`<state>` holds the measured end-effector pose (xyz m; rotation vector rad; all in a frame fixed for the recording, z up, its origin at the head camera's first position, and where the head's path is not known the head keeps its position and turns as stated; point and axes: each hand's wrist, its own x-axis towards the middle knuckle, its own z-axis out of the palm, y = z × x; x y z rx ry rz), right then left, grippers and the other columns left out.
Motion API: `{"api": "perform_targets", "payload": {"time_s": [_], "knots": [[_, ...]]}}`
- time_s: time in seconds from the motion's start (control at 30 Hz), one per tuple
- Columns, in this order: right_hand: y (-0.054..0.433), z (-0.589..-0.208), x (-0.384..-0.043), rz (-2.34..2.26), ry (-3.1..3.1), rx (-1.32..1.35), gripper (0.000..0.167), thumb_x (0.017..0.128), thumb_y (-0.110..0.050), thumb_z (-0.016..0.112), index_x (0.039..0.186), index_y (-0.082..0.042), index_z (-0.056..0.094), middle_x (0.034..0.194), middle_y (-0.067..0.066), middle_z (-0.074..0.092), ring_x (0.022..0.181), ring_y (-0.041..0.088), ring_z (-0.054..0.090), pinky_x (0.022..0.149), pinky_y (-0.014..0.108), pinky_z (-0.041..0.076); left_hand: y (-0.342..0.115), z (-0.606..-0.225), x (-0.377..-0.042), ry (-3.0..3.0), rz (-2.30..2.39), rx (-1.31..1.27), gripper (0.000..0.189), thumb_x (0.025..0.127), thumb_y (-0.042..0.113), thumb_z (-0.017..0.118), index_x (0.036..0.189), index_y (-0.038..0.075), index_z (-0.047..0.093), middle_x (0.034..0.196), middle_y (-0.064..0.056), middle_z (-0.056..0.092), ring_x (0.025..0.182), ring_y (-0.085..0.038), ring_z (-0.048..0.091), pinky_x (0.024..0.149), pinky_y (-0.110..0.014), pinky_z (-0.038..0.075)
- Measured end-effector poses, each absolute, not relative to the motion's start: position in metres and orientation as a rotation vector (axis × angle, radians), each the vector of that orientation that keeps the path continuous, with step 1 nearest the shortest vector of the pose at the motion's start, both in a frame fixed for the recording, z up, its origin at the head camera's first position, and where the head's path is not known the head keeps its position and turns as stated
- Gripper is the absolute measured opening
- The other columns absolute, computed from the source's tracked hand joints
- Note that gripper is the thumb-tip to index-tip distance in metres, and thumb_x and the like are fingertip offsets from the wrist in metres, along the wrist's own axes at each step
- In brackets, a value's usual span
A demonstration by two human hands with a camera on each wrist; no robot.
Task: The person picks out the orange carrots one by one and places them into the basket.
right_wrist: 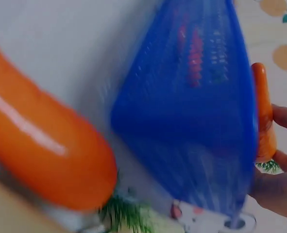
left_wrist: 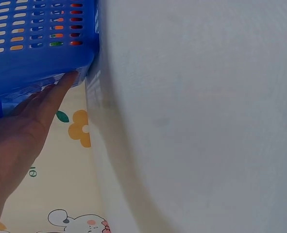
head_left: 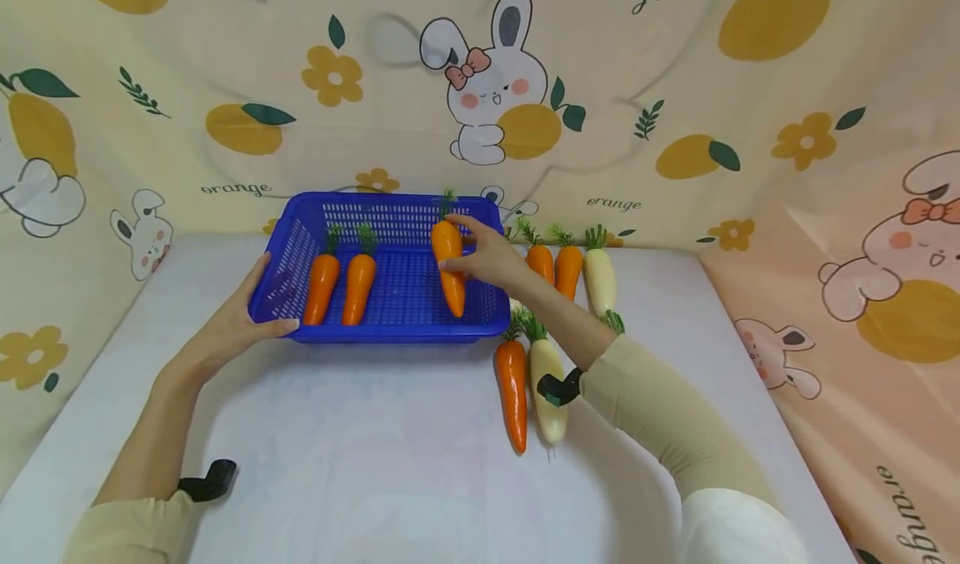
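In the head view my left hand [head_left: 232, 322] rests on the left front corner of a blue plastic basket [head_left: 397, 331]. Its thumb touches the front rim, and its straight fingers lie along the outside of the left wall [left_wrist: 41, 68]. My right hand [head_left: 487, 256] pinches an orange carrot [head_left: 453, 285] between thumb and fingers, over the basket's right part. That carrot [right_wrist: 262, 97] also shows beside the basket rim in the right wrist view. Two more carrots, one left [head_left: 321, 289] and one nearer the middle [head_left: 359, 289], lie inside the basket with their green tops toward the back.
Right of the basket, a carrot [head_left: 512, 393] and a white radish [head_left: 546, 364] lie on the white table [head_left: 375, 464]. Farther back are more carrots [head_left: 568, 268] and another white radish [head_left: 599, 279], partly behind my right forearm. A printed cloth [head_left: 315, 14] hangs behind the table.
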<state>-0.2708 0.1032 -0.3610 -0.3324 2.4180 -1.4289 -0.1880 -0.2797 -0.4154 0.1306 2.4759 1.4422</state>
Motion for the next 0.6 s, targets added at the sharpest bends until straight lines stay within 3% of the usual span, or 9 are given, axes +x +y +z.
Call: {"api": "perform_targets", "payload": {"time_s": [0.13,0.37,0.6], "knots": [[0.079,-0.372,-0.275,-1.369,2.392,-0.328,0.079,0.088,-0.016,0.077,0.155,-0.022,0.035,0.14,0.02,0.051,0.107,0.03,0.064,0.083,0.041,0.059,-0.279,-0.416,-0.189,2.476,1.447,0.125,0.11,0.091,0.033,0.071,0.155,0.035,-0.019,0.165,-0.014,-0.015,0.149,-0.046,-0.007,0.111,-0.073,0.006],[0.044,-0.389,-0.28,-1.276,2.395,-0.312,0.076,0.088,-0.016,0.077,0.153,-0.019,0.039,0.134,0.017,0.055,0.107,0.027,0.062,0.076,0.03,0.06,-0.277,-0.418,-0.188,2.478,1.456,0.118,0.11,0.091,0.034,0.071,0.155,0.036,-0.019,0.165,-0.014,-0.014,0.149,-0.047,-0.006,0.111,-0.074,0.007],[0.02,-0.403,-0.289,-1.397,2.258,-0.238,0.079,0.087,-0.011,0.078,0.154,-0.015,0.037,0.13,0.02,0.055,0.1,0.027,0.065,0.082,0.039,0.06,-0.28,-0.417,-0.187,2.46,1.479,0.123,0.11,0.092,0.032,0.07,0.155,0.035,-0.019,0.165,-0.013,-0.015,0.149,-0.046,-0.007,0.112,-0.073,0.007]]}}
